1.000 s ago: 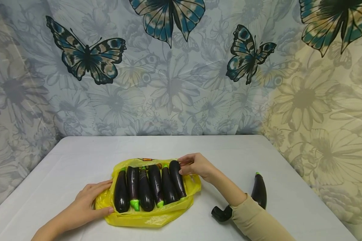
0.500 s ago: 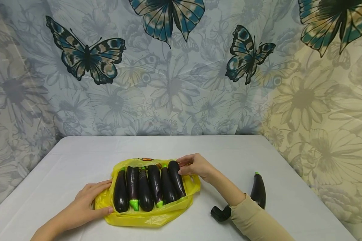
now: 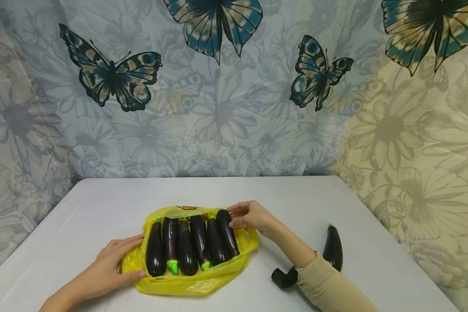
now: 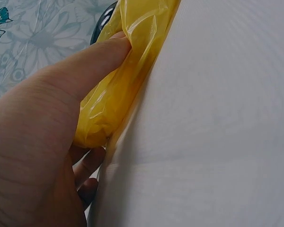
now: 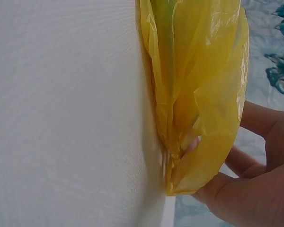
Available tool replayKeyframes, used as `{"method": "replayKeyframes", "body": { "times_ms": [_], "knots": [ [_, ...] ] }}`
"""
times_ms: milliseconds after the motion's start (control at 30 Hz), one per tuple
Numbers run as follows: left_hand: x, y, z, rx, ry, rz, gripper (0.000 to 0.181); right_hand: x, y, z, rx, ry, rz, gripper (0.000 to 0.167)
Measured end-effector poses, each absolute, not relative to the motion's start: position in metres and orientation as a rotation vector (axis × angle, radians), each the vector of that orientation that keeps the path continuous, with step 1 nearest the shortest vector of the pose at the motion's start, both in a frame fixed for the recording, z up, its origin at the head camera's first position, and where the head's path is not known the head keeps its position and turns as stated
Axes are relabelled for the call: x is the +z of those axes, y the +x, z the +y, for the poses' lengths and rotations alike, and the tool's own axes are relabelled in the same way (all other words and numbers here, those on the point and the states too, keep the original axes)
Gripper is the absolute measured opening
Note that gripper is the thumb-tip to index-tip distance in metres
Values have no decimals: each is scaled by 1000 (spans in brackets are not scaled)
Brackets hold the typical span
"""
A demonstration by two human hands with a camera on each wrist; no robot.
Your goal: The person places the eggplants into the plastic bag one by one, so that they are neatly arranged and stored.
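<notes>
Several dark purple eggplants point(image 3: 187, 251) lie side by side in an opened yellow plastic bag point(image 3: 195, 287) in the head view. Some have green caps toward the near side, others toward the far side. My left hand point(image 3: 109, 268) rests against the bag's left side, thumb and fingers extended; the left wrist view shows its thumb point(image 4: 94, 61) on the yellow plastic. At the far right corner, my right hand point(image 3: 254, 217) touches the upper end of the rightmost eggplant point(image 3: 228, 234). The right wrist view has that hand's fingers partly hidden behind the bag point(image 5: 199, 94).
A single eggplant point(image 3: 333, 248) lies on the white table point(image 3: 296, 195) to the right, its lower part behind the beige sleeve point(image 3: 331, 286). A black bent object point(image 3: 284, 277) beside the sleeve is partly hidden. Butterfly-patterned cloth point(image 3: 226, 130) hangs behind the table.
The head view shifts very slightly. Both hands, the bag and the eggplants stay in the same places relative to one another.
</notes>
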State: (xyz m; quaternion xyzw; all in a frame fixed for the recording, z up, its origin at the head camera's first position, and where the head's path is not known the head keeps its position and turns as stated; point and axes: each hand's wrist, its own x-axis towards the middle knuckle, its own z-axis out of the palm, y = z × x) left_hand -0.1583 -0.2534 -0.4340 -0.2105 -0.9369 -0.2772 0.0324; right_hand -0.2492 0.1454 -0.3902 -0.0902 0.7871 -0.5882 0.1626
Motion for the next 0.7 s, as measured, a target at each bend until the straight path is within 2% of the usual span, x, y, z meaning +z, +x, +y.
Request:
{"method": "replayKeyframes", "body": {
  "times_ms": [700],
  "knots": [
    [-438, -161, -255, -817, -663, -2880, 80, -389, -249, 146, -1659, -261, 2251, 43]
  ]
}}
